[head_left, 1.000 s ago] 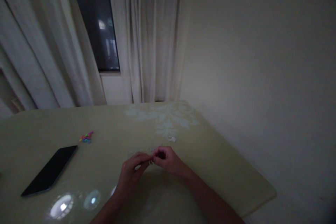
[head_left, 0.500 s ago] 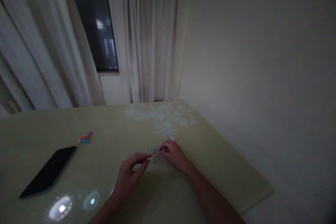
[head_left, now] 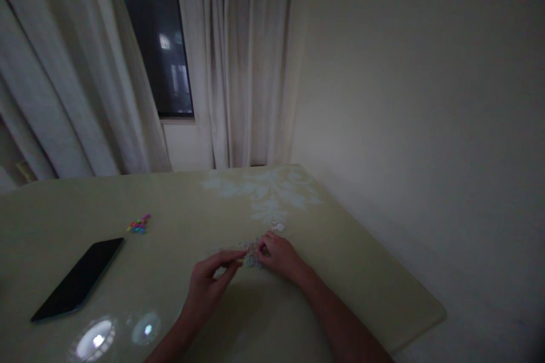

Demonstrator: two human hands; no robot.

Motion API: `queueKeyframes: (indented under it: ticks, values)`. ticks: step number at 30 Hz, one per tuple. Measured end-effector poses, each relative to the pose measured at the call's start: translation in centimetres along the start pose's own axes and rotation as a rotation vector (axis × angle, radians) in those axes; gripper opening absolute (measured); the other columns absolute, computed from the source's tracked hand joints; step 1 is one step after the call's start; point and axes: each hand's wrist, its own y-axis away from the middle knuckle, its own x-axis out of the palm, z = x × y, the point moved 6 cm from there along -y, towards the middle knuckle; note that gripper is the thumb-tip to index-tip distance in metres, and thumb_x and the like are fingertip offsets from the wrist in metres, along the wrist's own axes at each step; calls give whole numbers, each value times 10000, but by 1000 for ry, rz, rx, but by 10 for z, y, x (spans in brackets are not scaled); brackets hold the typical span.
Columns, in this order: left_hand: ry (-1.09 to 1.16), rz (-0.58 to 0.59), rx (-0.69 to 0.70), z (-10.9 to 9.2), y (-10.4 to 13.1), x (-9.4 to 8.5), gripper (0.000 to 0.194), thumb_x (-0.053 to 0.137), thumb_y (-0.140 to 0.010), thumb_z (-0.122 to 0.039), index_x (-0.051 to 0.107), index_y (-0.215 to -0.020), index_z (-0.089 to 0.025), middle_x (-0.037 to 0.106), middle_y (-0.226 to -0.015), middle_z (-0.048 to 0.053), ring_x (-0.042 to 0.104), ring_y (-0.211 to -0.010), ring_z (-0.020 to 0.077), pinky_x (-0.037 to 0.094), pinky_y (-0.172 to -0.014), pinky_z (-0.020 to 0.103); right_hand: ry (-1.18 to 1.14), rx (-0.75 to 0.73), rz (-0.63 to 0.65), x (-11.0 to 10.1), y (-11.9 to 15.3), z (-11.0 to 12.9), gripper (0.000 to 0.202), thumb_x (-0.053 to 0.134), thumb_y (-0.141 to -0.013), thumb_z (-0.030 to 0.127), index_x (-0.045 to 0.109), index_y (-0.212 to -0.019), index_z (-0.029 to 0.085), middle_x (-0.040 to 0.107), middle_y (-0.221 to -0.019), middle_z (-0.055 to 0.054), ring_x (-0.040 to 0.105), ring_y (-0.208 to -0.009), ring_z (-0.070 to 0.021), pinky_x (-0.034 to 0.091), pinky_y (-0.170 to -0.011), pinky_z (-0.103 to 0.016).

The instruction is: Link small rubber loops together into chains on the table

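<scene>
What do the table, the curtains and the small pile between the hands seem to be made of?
Table: glossy, perhaps glass or a clear-coated top, since lights reflect brightly in it.
Curtains: matte cloth, judging by their soft hanging folds.
Small pile: pale little pieces, too small and blurred to tell; plastic or rubber is possible.

The table (head_left: 361, 272) stretches across the front. On its left side lies the tablet (head_left: 80, 278), with the beads (head_left: 138, 224) just beyond its far end. Right of both, the left hand (head_left: 215, 272) and right hand (head_left: 279, 255) face each other, the rings (head_left: 249, 261) on the table between their fingertips. Behind the right hand lie the scraps (head_left: 278, 227), and behind those is the print (head_left: 270, 187). Beyond the table's far edge, the window (head_left: 159, 39) sits between the left curtain (head_left: 76, 68) and right curtain (head_left: 251, 57). The wall (head_left: 404, 96) runs along the right.
</scene>
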Motion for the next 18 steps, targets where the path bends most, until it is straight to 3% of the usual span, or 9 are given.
queueKeyframes:
  ticks: [5, 10, 14, 18]
  values:
    - [7, 17, -54, 6, 2, 1, 131, 716, -881, -305, 828, -935, -264, 830, -869, 37, 772, -726, 189, 605, -684, 254, -420, 1, -77, -7, 0, 3, 95, 658, -899, 259, 655, -888, 164, 586, -822, -2, 529, -745, -142, 397, -684, -248]
    - [3, 37, -44, 6, -1, 4, 84, 749, -855, -296, 820, -876, -258, 811, -820, 28, 754, -743, 188, 580, -676, 244, -848, -60, 72, -12, 9, 31, 361, 678, -904, 523, 623, -882, 167, 522, -744, 29, 446, -654, -119, 342, -614, -248]
    - [38, 54, -48, 4, -2, 6, 102, 765, -864, -332, 805, -862, -238, 795, -818, 33, 738, -746, 186, 575, -684, 249, -965, -107, 149, -14, 16, 47, 390, 718, -880, 545, 634, -875, 164, 491, -739, 37, 413, -660, -110, 310, -620, -249]
    - [70, 81, -43, 5, -1, 8, 142, 757, -891, -348, 812, -972, -244, 793, -862, 40, 737, -770, 186, 577, -696, 255, -1003, -94, 173, -7, 15, 46, 398, 737, -867, 551, 659, -877, 160, 514, -754, 29, 431, -679, -113, 315, -635, -254]
